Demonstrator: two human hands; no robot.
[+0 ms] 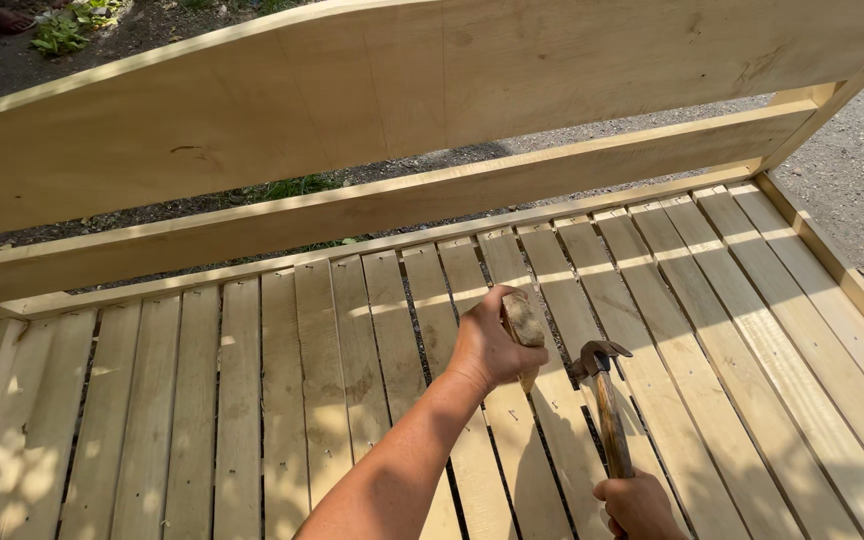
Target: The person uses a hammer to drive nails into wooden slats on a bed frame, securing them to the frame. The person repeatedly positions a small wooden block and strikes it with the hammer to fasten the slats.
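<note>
My left hand [487, 345] is closed round a small block of wood [524, 322], held upright against a slat of the pale wooden bed frame [312, 350]. In my right hand [640, 505], at the bottom edge, is a claw hammer [600, 362] with a brown wooden handle. Its dark metal head hovers just right of the block, a little above the slats. Both hands are over the middle-right slats.
A tall plank headboard [372, 90] and a lower rail [402, 200] rise along the far side. A side rail [852, 280] edges the right. Gravel ground [852, 170] lies beyond, with green plants [62, 30] at top left. Narrow gaps separate the slats.
</note>
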